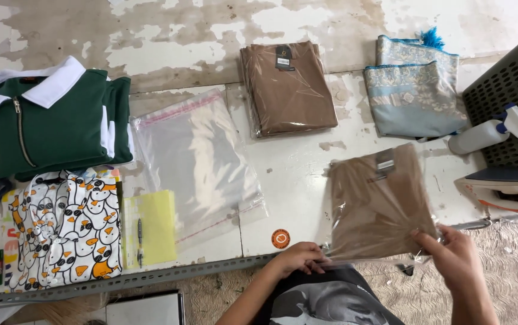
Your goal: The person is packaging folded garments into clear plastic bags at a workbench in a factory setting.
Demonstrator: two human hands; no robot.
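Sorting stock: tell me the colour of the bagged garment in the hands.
Light brown bagged garment, head view.

Garment packing workshop — bagged clothes [288, 87], iron [505, 191], worn table [307, 174]

Left hand [298, 257] low at the near edge of the surface [307, 180], back up, fingers curled under and pinching. Left forearm bare, angling in from lower left. Right hand [451, 253] further right, slightly raised, fingers spread and bent, thumb and fingertips gripping. Right forearm rising straight from the bottom edge.
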